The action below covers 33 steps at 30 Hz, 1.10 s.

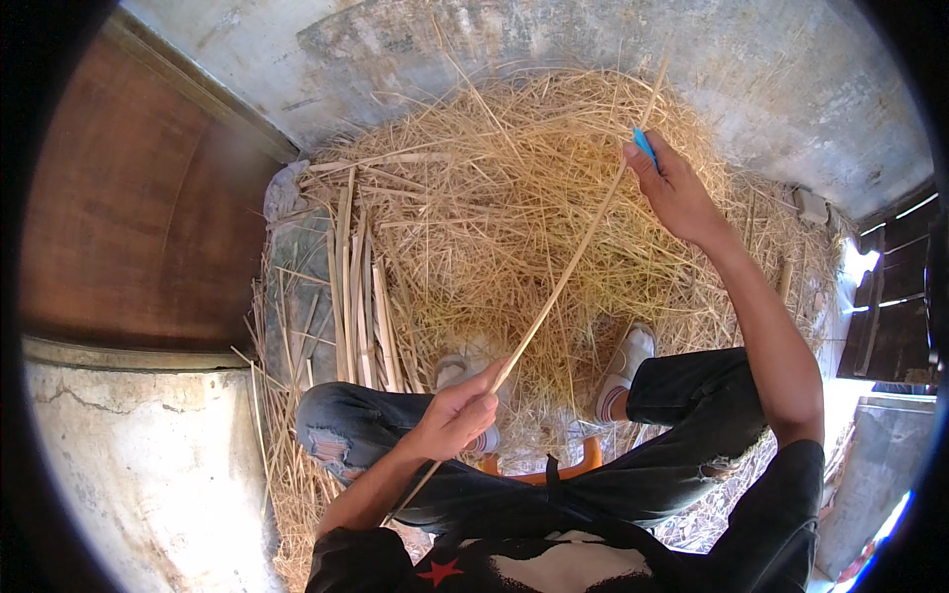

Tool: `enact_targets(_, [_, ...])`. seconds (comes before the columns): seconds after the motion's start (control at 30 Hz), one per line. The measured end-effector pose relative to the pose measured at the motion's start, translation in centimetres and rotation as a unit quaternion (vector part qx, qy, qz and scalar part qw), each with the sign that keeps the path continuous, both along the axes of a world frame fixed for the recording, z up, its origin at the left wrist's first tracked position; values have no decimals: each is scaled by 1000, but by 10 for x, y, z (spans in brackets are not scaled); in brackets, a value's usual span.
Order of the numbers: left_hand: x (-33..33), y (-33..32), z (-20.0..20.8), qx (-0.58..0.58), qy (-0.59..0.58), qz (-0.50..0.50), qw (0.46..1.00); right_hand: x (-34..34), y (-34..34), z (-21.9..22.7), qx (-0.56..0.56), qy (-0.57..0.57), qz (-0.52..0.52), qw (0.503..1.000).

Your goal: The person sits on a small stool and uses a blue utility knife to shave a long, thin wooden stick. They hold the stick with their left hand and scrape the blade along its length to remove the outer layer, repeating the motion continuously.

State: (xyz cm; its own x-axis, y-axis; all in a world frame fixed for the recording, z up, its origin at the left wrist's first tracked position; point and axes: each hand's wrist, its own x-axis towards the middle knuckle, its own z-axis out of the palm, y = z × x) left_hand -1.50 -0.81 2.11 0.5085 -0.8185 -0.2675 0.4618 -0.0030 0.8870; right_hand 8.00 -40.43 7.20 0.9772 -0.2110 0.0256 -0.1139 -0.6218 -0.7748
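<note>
A long, thin pale strip (565,282), which looks like split bamboo, slants across the view from my lap up to the far right. My left hand (455,410) is closed round its lower part, above my left thigh. The strip's thin tail runs on below that hand. Up near the far end, my right hand (677,193) is closed on a small blue tool (645,146), its thumb lying by the strip. Fingers hide most of the tool, so its exact kind cannot be told. The strip passes right beside the blue piece.
A heap of curly straw-coloured shavings (514,198) covers the floor ahead, against a stained wall (593,40). Several split bamboo slats (358,287) lie at the left. A brown wooden panel (148,198) stands beyond them. Beneath me is an orange stool (591,457).
</note>
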Motion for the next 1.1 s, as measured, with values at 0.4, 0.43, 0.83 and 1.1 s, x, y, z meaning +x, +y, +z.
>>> enact_targets(0.4, [0, -2, 0, -13, 18, 8, 1000, -8, -26, 13, -39, 64, -7, 997])
enact_targets(0.43, [-1, -2, 0, -11, 21, 7, 1000, -7, -28, 12, -54, 75, -15, 996])
enact_targets(0.83, [0, 4, 3, 61, -138, -39, 988, -6, -36, 20, -35, -6, -114, 993])
enact_targets(1.1, [-3, 5, -2, 32, -61, -15, 998, -8, -34, 25, -115, 39, -56, 991])
